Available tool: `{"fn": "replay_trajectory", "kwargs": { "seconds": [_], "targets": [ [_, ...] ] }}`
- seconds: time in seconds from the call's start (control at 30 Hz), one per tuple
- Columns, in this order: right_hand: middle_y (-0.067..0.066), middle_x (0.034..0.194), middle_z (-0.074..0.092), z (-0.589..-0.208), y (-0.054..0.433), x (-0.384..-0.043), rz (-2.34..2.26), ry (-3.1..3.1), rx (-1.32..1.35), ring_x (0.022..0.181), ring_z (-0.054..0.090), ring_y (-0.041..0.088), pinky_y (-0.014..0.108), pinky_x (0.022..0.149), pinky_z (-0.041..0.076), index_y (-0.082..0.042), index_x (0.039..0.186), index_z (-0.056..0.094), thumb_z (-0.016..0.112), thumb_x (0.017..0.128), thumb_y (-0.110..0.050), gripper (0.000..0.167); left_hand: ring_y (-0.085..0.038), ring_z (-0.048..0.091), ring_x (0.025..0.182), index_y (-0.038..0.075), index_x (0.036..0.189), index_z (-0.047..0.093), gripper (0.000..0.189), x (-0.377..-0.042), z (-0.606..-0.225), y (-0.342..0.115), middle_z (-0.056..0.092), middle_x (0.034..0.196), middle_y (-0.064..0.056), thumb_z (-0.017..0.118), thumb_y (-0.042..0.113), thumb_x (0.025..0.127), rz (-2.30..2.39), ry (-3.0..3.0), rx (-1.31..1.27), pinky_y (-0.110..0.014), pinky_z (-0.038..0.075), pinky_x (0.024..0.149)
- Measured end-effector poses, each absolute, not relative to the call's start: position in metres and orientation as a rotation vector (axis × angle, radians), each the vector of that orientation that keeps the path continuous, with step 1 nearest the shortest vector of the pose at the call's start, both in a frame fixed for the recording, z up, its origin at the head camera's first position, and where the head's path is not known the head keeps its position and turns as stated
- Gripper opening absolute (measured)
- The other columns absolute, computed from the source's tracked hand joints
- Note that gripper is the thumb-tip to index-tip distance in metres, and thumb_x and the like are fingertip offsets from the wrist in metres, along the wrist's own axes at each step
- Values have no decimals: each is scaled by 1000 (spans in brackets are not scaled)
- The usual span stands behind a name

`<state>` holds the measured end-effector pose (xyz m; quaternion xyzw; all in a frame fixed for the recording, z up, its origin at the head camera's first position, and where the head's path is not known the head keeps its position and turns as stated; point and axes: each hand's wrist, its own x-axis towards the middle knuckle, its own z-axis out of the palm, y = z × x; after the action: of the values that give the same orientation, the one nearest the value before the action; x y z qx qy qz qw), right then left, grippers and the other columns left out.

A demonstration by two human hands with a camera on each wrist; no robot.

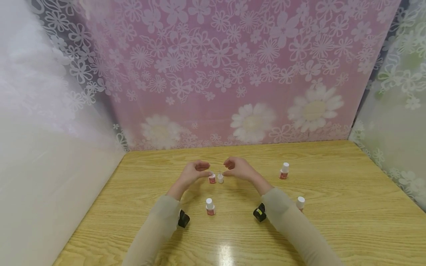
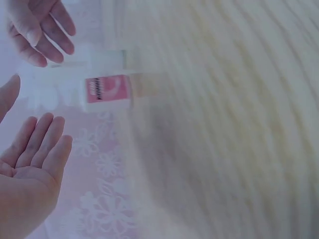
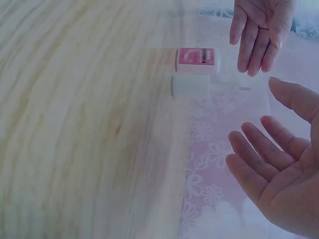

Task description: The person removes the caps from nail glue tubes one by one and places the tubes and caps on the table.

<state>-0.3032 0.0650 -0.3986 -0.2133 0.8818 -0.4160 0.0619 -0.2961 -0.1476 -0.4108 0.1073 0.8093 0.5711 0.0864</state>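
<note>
Near the middle of the table a small white bottle (image 1: 212,180) with a red label (image 3: 196,57) stands upright, its top uncapped. Right beside it a white cap (image 1: 220,179) rests upside down, a thin applicator stick (image 3: 244,88) pointing up from it. My left hand (image 1: 193,171) is at the bottle's left, its thumb overlapping the bottle top in the head view. On the other side my right hand (image 1: 241,169) hovers by the cap, its thumb near the stick. Both wrist views show the fingers of each hand spread, with nothing held.
Closer to me stands a capped bottle (image 1: 210,207) of the same kind. To the right are two more, one farther back (image 1: 284,171) and one (image 1: 300,202) partly behind my right sleeve. Flowered curtains (image 1: 213,74) surround the wooden table (image 1: 233,236).
</note>
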Motion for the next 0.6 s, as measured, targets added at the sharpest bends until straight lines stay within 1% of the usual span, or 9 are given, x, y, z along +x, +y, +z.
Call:
{"fn": "replay_trajectory", "kwargs": {
  "seconds": [0.1, 0.2, 0.33, 0.4, 0.6],
  "targets": [
    [15, 103, 58, -394, 68, -300, -1265, 2685, -669, 94, 56, 28, 36, 79, 44, 2, 107, 56, 66, 80, -16, 34, -29, 50, 108, -4, 115, 53, 41, -292, -405, -146, 52, 118, -20, 67, 10, 79, 1735, 2404, 326, -38, 39, 87],
    [14, 101, 59, -389, 74, -296, -1287, 2684, -667, 93, 56, 27, 37, 77, 45, 1, 106, 57, 63, 82, -18, 31, -26, 53, 104, -1, 115, 55, 39, -285, -397, -141, 55, 115, -16, 67, 12, 80, 1745, 2391, 337, -37, 41, 86],
    [14, 103, 59, -382, 83, -291, -1308, 2679, -665, 94, 55, 28, 39, 77, 44, 2, 108, 56, 61, 84, -19, 31, -21, 55, 101, 3, 115, 56, 38, -277, -384, -130, 58, 112, -9, 67, 14, 79, 1733, 2373, 386, -35, 43, 84],
    [14, 104, 58, -379, 87, -290, -1317, 2674, -667, 95, 55, 28, 40, 78, 44, 1, 109, 56, 60, 85, -21, 32, -20, 55, 100, 4, 114, 57, 38, -274, -378, -125, 58, 111, -8, 67, 14, 79, 1729, 2368, 400, -34, 43, 83],
    [15, 107, 57, -370, 95, -284, -1346, 2662, -683, 97, 53, 29, 41, 79, 43, -1, 110, 55, 58, 86, -22, 33, -20, 55, 100, 3, 115, 56, 37, -268, -371, -113, 57, 112, -10, 66, 12, 81, 1742, 2352, 431, -32, 44, 81]
  ]
}}
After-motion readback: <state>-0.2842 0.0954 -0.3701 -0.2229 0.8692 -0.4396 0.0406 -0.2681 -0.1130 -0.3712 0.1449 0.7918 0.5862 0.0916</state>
